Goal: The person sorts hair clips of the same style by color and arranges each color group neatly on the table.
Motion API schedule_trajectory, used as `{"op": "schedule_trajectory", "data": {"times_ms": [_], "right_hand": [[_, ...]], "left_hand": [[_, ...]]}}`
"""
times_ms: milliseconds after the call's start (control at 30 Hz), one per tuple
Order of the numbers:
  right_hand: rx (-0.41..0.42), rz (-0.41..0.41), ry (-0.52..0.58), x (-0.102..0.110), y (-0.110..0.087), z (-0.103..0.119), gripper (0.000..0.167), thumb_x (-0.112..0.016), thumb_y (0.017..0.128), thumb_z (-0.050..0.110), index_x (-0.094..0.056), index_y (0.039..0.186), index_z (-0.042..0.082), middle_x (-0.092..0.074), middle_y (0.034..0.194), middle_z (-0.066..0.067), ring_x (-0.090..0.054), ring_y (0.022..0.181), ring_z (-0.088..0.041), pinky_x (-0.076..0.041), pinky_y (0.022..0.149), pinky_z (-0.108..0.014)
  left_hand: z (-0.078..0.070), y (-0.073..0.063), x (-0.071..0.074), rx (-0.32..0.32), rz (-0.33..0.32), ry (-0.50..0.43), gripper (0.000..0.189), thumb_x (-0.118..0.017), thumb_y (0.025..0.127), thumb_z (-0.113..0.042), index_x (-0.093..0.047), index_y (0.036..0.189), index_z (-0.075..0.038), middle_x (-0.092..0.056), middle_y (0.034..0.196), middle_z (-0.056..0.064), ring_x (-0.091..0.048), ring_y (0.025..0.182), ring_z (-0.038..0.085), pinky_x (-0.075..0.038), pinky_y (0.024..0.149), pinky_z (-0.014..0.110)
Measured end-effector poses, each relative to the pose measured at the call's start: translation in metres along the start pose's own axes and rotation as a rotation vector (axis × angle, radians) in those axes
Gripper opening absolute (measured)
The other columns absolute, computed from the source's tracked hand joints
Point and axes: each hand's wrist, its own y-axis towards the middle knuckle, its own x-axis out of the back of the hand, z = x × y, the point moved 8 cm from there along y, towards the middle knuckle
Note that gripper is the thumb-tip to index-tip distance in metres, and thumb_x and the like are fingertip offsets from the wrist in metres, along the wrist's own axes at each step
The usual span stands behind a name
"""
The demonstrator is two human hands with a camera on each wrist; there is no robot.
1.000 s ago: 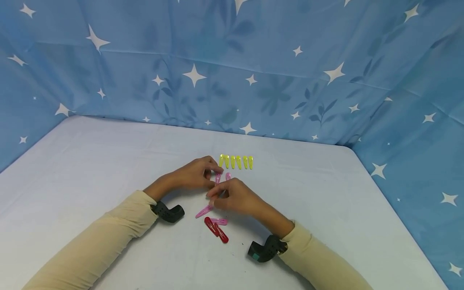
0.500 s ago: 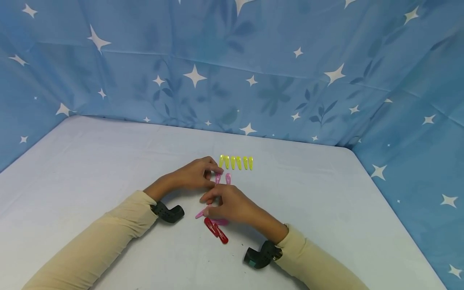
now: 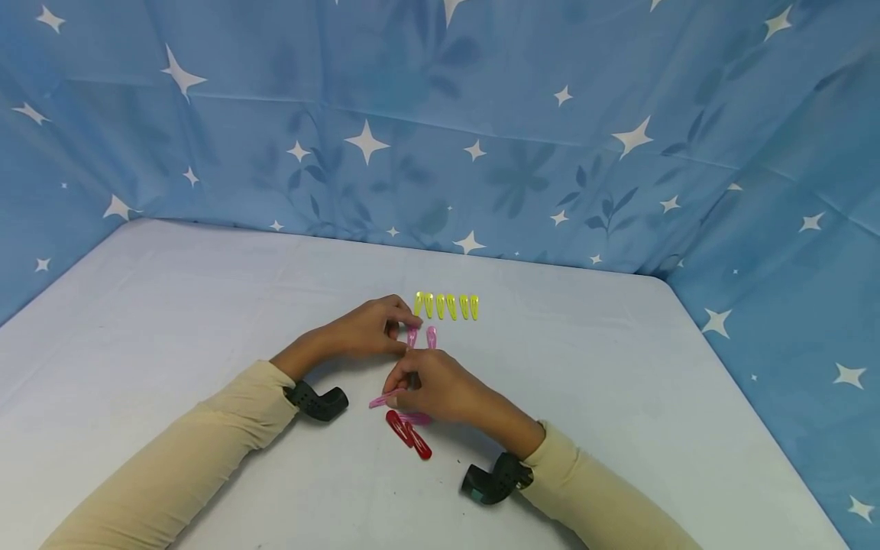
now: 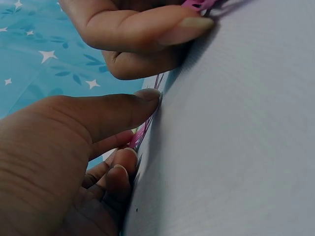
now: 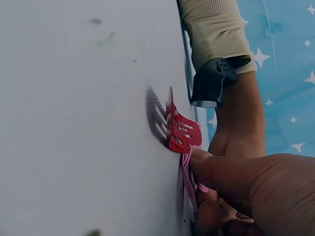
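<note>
My left hand [image 3: 367,328] holds a pink snap hair clip [image 3: 412,337] at its ends, between thumb and fingertips, low over the table. Just right of it lies a second pink clip [image 3: 431,337], its lower part hidden by my right hand [image 3: 443,388]. Between thumb and fingers the right hand pinches another pink clip [image 3: 379,401], whose narrow end points left. Two red hair clips [image 3: 397,428] lie overlapping below that hand, against one more pink clip [image 3: 416,419]. In the right wrist view, a red clip [image 5: 183,129] shows close beside the thumb.
Several yellow hair clips [image 3: 451,306] form an upright row beyond the hands. White cloth covers the table [image 3: 584,359], and a blue star-patterned curtain [image 3: 522,130] hangs behind it and at its right side. Each wrist wears a black camera mount [image 3: 319,402].
My right hand has moved down and left from near the left hand and now pinches the lower pink clip, which has turned flatter. The left hand has stayed in place.
</note>
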Motion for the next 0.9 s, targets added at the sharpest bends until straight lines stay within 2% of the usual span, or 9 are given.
{"op": "schedule_trajectory", "data": {"times_ms": [233, 367, 467, 667, 900], "right_hand": [[0.018, 0.026, 0.047, 0.001, 0.0, -0.002, 0.006, -0.074, 0.089, 0.012, -0.075, 0.093, 0.015, -0.058, 0.073, 0.005, -0.048, 0.066, -0.009, -0.038, 0.058, -0.018], [0.018, 0.044, 0.085, 0.003, 0.0, -0.005, 0.009, -0.069, 0.092, 0.012, -0.074, 0.097, 0.017, -0.062, 0.078, 0.006, -0.049, 0.07, -0.009, -0.038, 0.059, -0.018], [0.027, 0.029, 0.104, 0.007, 0.0, -0.006, 0.012, -0.065, 0.093, 0.009, -0.074, 0.099, 0.015, -0.065, 0.084, 0.006, -0.05, 0.074, -0.011, -0.039, 0.062, -0.019], [0.061, 0.002, 0.1, 0.013, 0.001, -0.006, 0.009, -0.066, 0.093, 0.008, -0.074, 0.097, 0.009, -0.066, 0.085, 0.003, -0.048, 0.078, -0.012, -0.038, 0.064, -0.018], [0.061, 0.017, 0.182, 0.016, 0.0, -0.008, 0.007, -0.063, 0.095, 0.008, -0.07, 0.098, 0.008, -0.064, 0.083, -0.002, -0.053, 0.067, -0.012, -0.046, 0.063, -0.021]], "left_hand": [[-0.004, -0.001, 0.001, -0.032, 0.001, -0.009, 0.043, -0.074, 0.083, -0.009, -0.067, 0.126, -0.002, -0.058, 0.11, 0.01, -0.052, 0.081, 0.011, -0.045, 0.074, 0.025], [-0.004, -0.001, 0.001, -0.039, -0.001, -0.014, 0.042, -0.073, 0.083, -0.008, -0.068, 0.125, -0.002, -0.059, 0.109, 0.01, -0.052, 0.08, 0.011, -0.045, 0.074, 0.025], [-0.003, 0.0, 0.001, -0.045, -0.002, -0.011, 0.042, -0.073, 0.083, -0.008, -0.068, 0.124, -0.001, -0.059, 0.108, 0.01, -0.052, 0.08, 0.011, -0.045, 0.073, 0.024], [-0.001, 0.0, 0.0, -0.028, -0.002, -0.01, 0.043, -0.074, 0.084, -0.011, -0.067, 0.126, -0.002, -0.058, 0.109, 0.009, -0.052, 0.081, 0.011, -0.045, 0.074, 0.025], [-0.002, -0.001, 0.001, -0.034, -0.006, -0.009, 0.043, -0.075, 0.085, -0.015, -0.067, 0.126, -0.002, -0.058, 0.109, 0.009, -0.052, 0.08, 0.011, -0.044, 0.073, 0.024]]}}
